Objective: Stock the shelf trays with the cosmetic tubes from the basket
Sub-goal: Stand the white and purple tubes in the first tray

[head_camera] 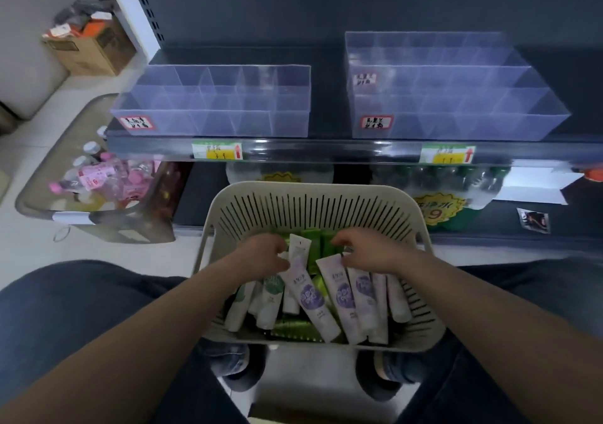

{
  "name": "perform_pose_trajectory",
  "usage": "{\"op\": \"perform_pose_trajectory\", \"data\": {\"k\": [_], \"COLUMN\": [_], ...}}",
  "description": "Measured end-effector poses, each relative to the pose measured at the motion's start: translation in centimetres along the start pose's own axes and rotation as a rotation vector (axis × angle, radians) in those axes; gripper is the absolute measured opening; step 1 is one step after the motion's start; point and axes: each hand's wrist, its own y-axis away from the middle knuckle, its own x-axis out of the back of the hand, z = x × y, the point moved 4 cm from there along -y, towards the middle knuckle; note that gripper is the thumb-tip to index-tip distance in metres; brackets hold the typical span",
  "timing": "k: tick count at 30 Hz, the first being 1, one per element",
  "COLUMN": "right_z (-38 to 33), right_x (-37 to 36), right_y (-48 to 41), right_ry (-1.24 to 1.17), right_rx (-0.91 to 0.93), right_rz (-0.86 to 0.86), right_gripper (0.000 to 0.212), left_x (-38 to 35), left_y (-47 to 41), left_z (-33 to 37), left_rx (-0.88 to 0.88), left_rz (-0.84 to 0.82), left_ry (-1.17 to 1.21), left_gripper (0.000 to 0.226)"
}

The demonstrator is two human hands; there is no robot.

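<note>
Purple tubes (313, 296) in basket (310, 188); left hand (264, 254), right hand (365, 250) fingers curled, hold unclear.

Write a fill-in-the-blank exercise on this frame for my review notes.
The left hand and right hand both reach into the ____.
The shelf carries ____ clear trays.
No tube lies in them yet: both are ____.
Missing words: basket; two; empty.

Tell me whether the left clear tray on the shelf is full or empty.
Empty: every compartment of the left clear tray shows only bare clear walls; the tubes lie in the basket.
</note>
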Motion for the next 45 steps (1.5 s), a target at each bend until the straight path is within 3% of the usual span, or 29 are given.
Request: {"op": "perform_pose_trajectory", "data": {"k": [7,12,15,29,45], "right_z": [0.9,1.6,1.4,-0.3,-9.7], "right_x": [-2.0,-2.5,-2.6,-0.3,9.1], "right_y": [-4.4,-5.2,-5.1,-0.4,4.7], "right_ry": [0.080,0.081,0.062,-0.110,-0.189], "right_rx": [0.045,0.053,0.055,0.007,0.126], "right_rz": [-0.230,-0.267,-0.266,-0.092,0.267], "right_gripper": [0.038,0.031,0.030,0.024,0.016], "left_x": [-0.7,-2.2,-2.8,-0.5,10.3], "left_y": [-4.6,-5.8,-5.8,-1.2,7.3], "left_z": [-0.7,-0.3,-0.1,0.2,-1.2], "left_rx": [0.001,-0.062,-0.093,-0.067,-0.155], "left_rz": [-0.189,-0.354,-0.361,-0.099,0.396], "left_ry": [-0.109,-0.097,-0.101,0.340,0.331], "left_gripper": [0.039,0.035,0.036,0.017,0.016]}}
